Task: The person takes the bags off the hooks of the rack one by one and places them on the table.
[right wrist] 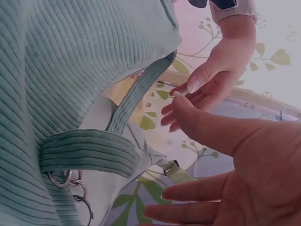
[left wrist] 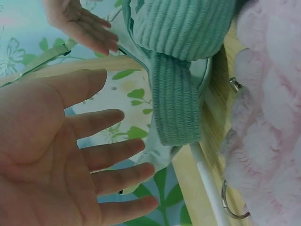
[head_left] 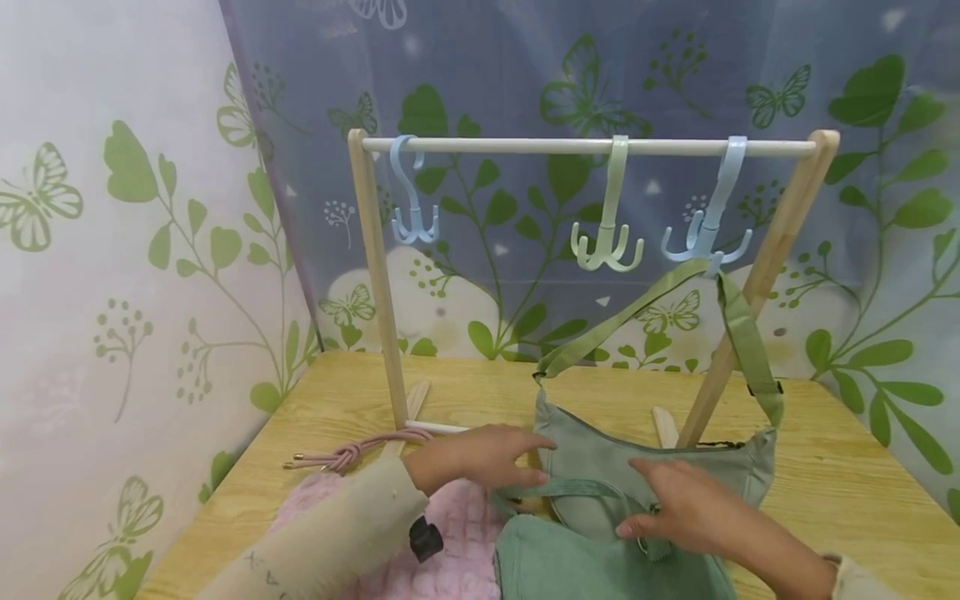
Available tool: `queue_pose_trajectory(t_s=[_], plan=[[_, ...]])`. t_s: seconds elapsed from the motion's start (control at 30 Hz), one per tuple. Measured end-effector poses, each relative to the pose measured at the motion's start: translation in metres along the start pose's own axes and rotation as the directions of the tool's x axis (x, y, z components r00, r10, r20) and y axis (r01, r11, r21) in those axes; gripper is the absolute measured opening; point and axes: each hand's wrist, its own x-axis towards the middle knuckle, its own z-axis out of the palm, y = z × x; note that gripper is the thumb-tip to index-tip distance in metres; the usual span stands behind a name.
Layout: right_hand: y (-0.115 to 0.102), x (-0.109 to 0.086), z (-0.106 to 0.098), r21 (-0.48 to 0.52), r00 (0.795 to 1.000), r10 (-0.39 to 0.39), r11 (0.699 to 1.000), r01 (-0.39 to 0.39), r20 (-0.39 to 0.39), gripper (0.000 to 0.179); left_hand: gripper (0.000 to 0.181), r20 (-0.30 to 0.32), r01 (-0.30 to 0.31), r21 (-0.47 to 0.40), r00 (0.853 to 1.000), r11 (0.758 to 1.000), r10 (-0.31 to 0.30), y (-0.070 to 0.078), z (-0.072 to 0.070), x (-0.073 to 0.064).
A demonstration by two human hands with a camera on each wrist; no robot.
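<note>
"What do the hands have hold of?"

"Nothing. The left hand has its fingers spread wide, palm bare; the right hand is open too, thumb well apart from its extended fingers."

"Where's the nearest hung bag?"

"The smooth grey-green shoulder bag sits just beyond both sets of fingertips, spanning the gap between them. Its flat olive-green fabric strap rises above and beyond the right fingers to a pale blue multi-pronged hook, and looks looped over a low prong. The underside is hidden, so I can't tell whether it hangs free or rests on something."

"And closer in?"

"A green ribbed corduroy bag lies below the right thumb, its wide ribbed strap near the left fingertips. The pink fluffy bag is beneath the left wrist, and a knotted pink cord lies left of the left fingers."

"So which step is this?"

"I'd judge the grey-green bag's hanging about done, with the hands between grips."

"What does the next move call for?"

"Probably pinching the ribbed strap cleanly, without dragging the hung bag, and lifting toward the bare pale green hook, high beyond the fingers."
</note>
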Motion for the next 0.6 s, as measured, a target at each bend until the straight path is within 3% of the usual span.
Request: queue_pose_trajectory(t_s=[0.23, 0.4, 0.6], plan=[[-0.003, -0.008, -0.006, -0.042, 0.993, -0.061, 0.997, 0.058, -0.097, 0.097, 0.059, -0.054, -0.021, -0.012, 0.998, 1.000, 0.021, 0.004, -0.006, -0.002], [-0.004, -0.014, -0.009, -0.108, 0.979, -0.110, 0.990, 0.092, -0.170, 0.097, 0.061, -0.087, -0.009, -0.009, 0.996, 1.000, 0.008, 0.006, -0.010, -0.004], [-0.006, -0.020, -0.014, -0.153, 0.965, -0.137, 0.983, 0.104, -0.225, 0.094, 0.060, -0.118, -0.037, 0.018, 0.992, 0.999, 0.039, 0.014, -0.017, -0.006]])
